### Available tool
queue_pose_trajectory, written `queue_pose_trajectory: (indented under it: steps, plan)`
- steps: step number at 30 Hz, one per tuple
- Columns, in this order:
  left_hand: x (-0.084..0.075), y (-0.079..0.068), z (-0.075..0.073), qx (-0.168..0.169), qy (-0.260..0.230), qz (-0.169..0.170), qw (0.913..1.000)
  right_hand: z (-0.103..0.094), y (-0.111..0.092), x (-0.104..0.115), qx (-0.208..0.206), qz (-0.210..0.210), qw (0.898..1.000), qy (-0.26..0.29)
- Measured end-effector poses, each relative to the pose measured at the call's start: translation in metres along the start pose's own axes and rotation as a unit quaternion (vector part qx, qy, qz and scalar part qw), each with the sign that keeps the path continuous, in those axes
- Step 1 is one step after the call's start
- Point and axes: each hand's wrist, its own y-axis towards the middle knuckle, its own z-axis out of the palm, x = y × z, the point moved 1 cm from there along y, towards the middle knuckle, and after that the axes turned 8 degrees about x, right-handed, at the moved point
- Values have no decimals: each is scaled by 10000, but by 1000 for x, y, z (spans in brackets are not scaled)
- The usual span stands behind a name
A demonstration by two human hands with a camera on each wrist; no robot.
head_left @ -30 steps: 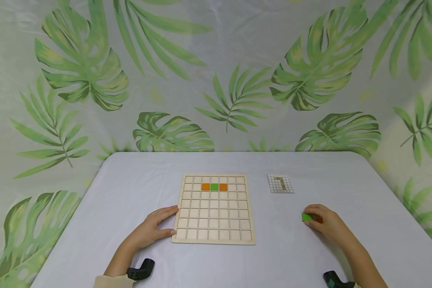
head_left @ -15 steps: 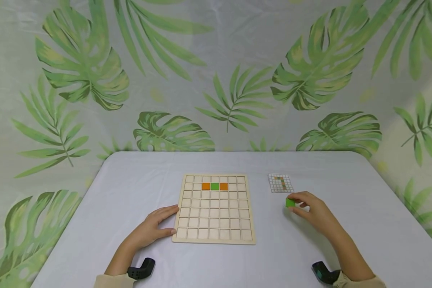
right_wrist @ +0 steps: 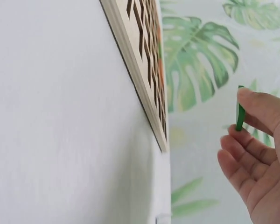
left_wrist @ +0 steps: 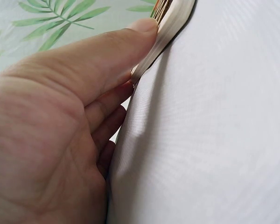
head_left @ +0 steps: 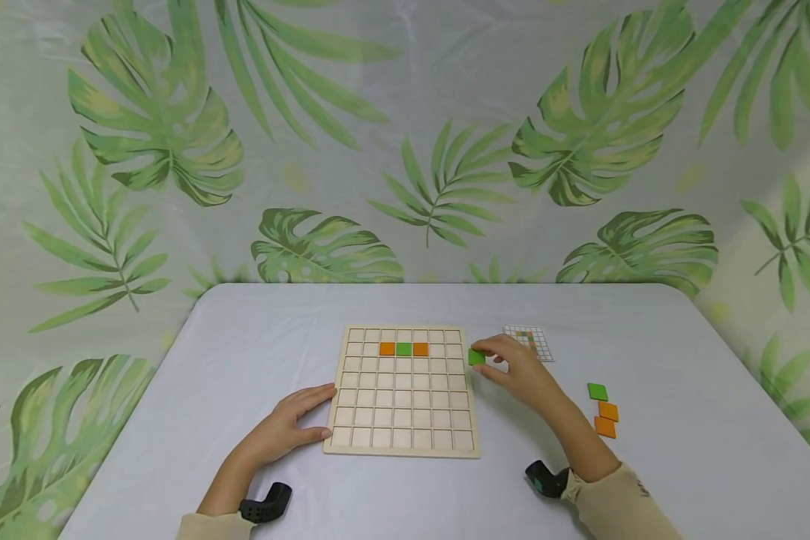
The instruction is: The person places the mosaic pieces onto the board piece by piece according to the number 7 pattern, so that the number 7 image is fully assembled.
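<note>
A square wooden grid board (head_left: 401, 455) lies on the table, with an orange tile (head_left: 387, 349), a green tile (head_left: 403, 349) and another orange tile (head_left: 421, 349) side by side in its second row from the back. My left hand (head_left: 285, 426) rests at the board's left edge, thumb and fingertips against the frame with the fingers fairly straight. Beside the board's right edge, near the back, my right hand (head_left: 518, 369) pinches a green tile (right_wrist: 240, 110) between thumb and fingertips. In the right wrist view that tile is held edge-on, raised above the table.
A small printed grid card (head_left: 543, 346) with a coloured pattern lies right of the board, partly covered by my right hand. Farther right are a loose green tile (head_left: 597, 391) and two orange tiles (head_left: 608, 411). A leaf-patterned cloth (head_left: 439, 187) hangs behind the table.
My right hand has carried the green tile leftward and back from the loose tiles to the board's right edge, uncovering those tiles. The left hand has stayed at the board.
</note>
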Motion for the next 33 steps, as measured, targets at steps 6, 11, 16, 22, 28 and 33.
queue_pose_trajectory:
  steps: [6,11,16,22,28,33]
  plan:
    - [0,0,0,5,20,-6,10000,21,24,14,143,-63,9995,278]
    - [-1,1,0,23,51,-17,10000,40,38,18,288,172,9987,393]
    - [-1,1,0,2,36,-7,10000,56,47,18,320,259,9985,369]
    - [-2,1,0,-26,5,-12,10000,71,53,12,368,420,9975,422]
    - [-1,0,0,21,-57,-105,9999,77,55,9,248,324,9981,453]
    - [0,0,0,25,-51,-128,9999,80,56,7,268,266,9983,435]
